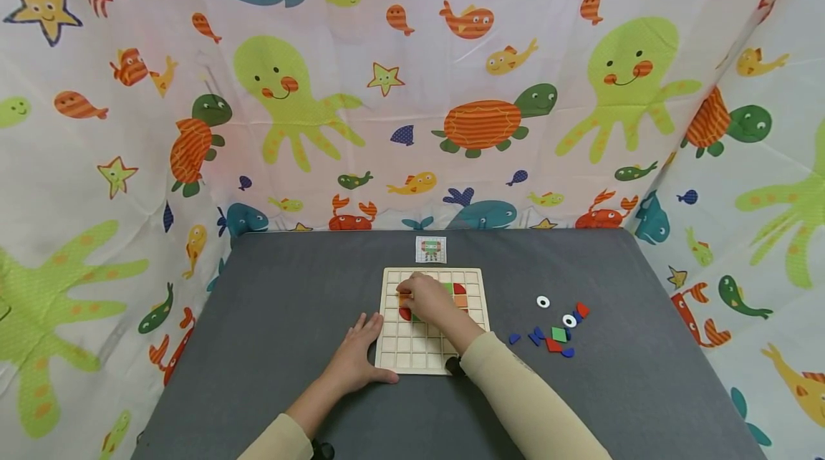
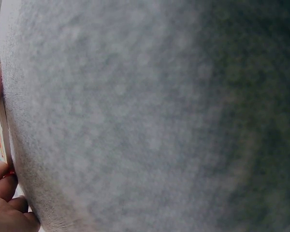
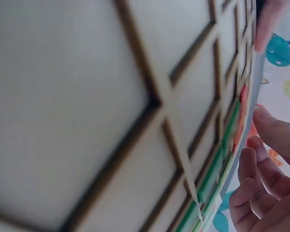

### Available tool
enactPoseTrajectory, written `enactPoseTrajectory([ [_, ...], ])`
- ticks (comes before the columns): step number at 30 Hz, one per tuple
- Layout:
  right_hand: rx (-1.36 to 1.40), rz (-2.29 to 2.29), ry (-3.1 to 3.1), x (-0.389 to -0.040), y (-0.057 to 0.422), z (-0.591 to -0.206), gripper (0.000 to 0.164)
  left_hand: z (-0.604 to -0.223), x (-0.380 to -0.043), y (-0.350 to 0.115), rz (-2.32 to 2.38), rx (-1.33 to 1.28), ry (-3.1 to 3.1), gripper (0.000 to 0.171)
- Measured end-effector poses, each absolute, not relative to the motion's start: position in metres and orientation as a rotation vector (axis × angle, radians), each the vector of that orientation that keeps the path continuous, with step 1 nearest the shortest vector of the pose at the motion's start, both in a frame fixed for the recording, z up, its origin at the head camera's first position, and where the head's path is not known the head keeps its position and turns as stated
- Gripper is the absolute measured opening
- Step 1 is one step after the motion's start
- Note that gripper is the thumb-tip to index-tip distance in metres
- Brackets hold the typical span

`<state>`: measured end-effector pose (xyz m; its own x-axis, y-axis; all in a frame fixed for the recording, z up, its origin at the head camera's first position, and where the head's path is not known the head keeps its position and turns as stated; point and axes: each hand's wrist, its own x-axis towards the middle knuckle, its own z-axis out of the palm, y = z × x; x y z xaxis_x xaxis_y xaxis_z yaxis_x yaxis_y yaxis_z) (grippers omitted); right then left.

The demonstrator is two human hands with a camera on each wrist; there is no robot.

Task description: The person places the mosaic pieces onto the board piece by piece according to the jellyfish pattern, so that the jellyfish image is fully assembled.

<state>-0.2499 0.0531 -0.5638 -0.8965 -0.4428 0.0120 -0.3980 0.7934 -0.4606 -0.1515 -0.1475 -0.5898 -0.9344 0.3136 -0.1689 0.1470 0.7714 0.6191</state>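
A pale wooden grid board point(image 1: 401, 352) lies on the grey table. My left hand point(image 1: 354, 356) rests at its lower left corner, thumb along the near edge and fingers along the left edge. My right hand point(image 1: 428, 296) is over the upper left squares, fingers bent down near an orange square point(image 1: 404, 300). In the right wrist view my right hand point(image 3: 270, 169) has thumb and fingertips close together; whether a piece is between them is unclear. A red rounded piece point(image 1: 404, 314), another red rounded piece point(image 1: 459, 289) and a light orange square point(image 1: 460, 301) sit in the grid.
A small pattern card point(image 1: 430, 249) with a coloured figure lies behind the board. Loose pieces are scattered to the right: a white ring point(image 1: 543, 302), a green square point(image 1: 558, 334), a red square point(image 1: 553, 345) and several blue pieces point(image 1: 536, 335). A printed curtain point(image 1: 387, 180) stands behind the table.
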Motion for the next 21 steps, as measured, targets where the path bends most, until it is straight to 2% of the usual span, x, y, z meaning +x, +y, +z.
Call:
enactPoseTrajectory([
  [8,-0.613,-0.833,2.859,-0.239,0.075,-0.549,0.028,-0.59,-0.152,-0.147,0.912,0.361,2.708,0.124],
  [21,-0.417,-1.06,2.929,-0.215,0.136,-0.536,0.028,-0.592,-0.152,-0.147,0.928,0.359,2.702,0.124],
])
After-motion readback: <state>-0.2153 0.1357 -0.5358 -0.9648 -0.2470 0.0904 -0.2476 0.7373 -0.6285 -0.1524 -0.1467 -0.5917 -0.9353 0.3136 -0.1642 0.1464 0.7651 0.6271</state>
